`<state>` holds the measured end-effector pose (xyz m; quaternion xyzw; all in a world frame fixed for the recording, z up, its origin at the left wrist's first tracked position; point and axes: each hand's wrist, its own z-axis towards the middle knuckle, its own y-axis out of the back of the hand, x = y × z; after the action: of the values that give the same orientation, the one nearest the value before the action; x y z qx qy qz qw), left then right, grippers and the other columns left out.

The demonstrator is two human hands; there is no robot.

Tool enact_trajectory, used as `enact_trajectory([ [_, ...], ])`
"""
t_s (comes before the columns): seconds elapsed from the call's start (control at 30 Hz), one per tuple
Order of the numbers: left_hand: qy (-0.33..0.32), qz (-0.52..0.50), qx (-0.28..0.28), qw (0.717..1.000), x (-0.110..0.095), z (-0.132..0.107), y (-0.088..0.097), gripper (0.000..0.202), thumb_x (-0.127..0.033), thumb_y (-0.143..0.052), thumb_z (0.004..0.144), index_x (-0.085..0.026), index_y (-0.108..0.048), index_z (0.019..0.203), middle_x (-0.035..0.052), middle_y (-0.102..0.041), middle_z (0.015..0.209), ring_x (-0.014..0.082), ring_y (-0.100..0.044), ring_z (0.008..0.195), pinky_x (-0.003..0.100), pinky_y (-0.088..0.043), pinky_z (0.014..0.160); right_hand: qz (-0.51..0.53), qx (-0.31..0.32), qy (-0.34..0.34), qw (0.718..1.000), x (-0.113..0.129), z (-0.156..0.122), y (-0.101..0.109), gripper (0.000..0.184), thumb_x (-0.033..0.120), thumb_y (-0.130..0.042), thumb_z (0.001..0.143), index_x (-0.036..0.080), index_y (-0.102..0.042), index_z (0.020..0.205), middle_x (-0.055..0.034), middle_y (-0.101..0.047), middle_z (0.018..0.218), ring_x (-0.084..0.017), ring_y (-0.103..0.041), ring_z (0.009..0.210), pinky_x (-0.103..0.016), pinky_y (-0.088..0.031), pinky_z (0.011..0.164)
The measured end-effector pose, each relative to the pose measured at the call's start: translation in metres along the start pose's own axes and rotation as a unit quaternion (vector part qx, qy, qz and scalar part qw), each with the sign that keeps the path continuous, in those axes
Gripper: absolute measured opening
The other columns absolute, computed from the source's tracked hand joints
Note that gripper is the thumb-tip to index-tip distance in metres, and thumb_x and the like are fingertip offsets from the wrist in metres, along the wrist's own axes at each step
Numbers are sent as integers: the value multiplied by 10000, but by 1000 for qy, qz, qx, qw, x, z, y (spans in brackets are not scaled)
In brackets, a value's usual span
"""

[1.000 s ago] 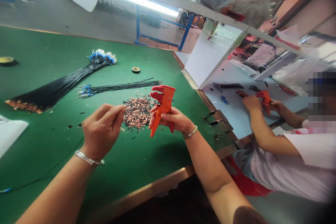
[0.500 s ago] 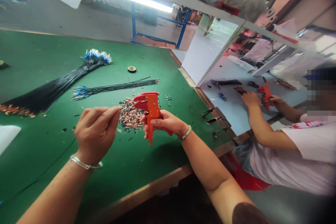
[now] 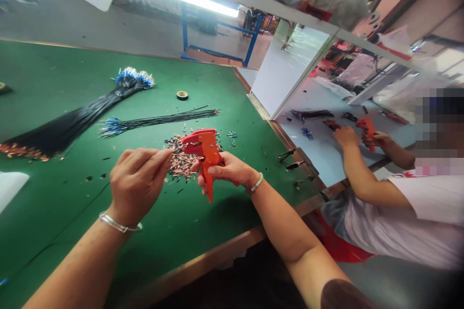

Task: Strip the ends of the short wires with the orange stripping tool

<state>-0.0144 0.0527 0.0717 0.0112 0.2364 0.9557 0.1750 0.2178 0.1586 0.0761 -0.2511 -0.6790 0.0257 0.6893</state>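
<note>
**Fine work, light grip**

The left hand (image 3: 137, 186) pinches a floppy thin wire (image 3: 177, 147) near its tip, just apart from the right hand (image 3: 226, 173), clamped on the handles of a light orange wire stripper (image 3: 209, 154). Beneath lie copper terminals (image 3: 179, 164) on the green counter (image 3: 65, 203), with black wire bundles (image 3: 72, 125) beyond.

**Q:** How many wire strippers?
**A:** Two: one orange wire stripper (image 3: 208, 154) at centre, one red stripper (image 3: 368, 133) at three o'clock.
**Q:** Wire bundles?
**A:** Two: one thick bundle (image 3: 72, 125) at nine o'clock, one thin bundle (image 3: 155, 119) at ten o'clock.
**Q:** Tape rolls?
**A:** One tape roll (image 3: 182, 95) at eleven o'clock.
**Q:** Terminal heaps?
**A:** One copper terminal heap (image 3: 177, 164) at nine o'clock.
</note>
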Motion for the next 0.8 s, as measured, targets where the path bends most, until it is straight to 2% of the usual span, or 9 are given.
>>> enact_trajectory([
  [0.2,-8,0,2,1000,0,1,2,207,-122,-777,902,-205,-731,1086,8,-736,865,161,-619,726,311,-483,737,-22,-15,-7,1000,2,2,1,547,506,-840,874,122,-655,1217,-29,-747,859,-170,-758,705,-321,-647,658],
  [0.43,-3,-5,4,1000,0,1,3,207,-121,-771,905,-205,-736,1091,15,-738,869,165,-619,727,319,-487,737,-51,-43,4,998,0,4,1,576,538,-824,877,122,-639,1230,8,-724,753,-146,-711,579,-275,-596,514],
  [0.57,2,-2,-1,1000,0,0,2,211,-123,-775,904,-212,-735,1092,14,-741,874,165,-629,734,318,-486,744,-67,-74,2,995,0,6,-4,612,579,-830,849,127,-636,1214,30,-705,697,-132,-676,522,-274,-583,489],
  [0.8,2,-1,2,1000,2,-2,1,196,-132,-774,905,-197,-746,1088,29,-745,881,171,-626,738,316,-482,743,-83,-138,10,987,-7,11,-9,629,596,-853,799,141,-653,1185,76,-626,594,-92,-555,412,-247,-481,394],
])
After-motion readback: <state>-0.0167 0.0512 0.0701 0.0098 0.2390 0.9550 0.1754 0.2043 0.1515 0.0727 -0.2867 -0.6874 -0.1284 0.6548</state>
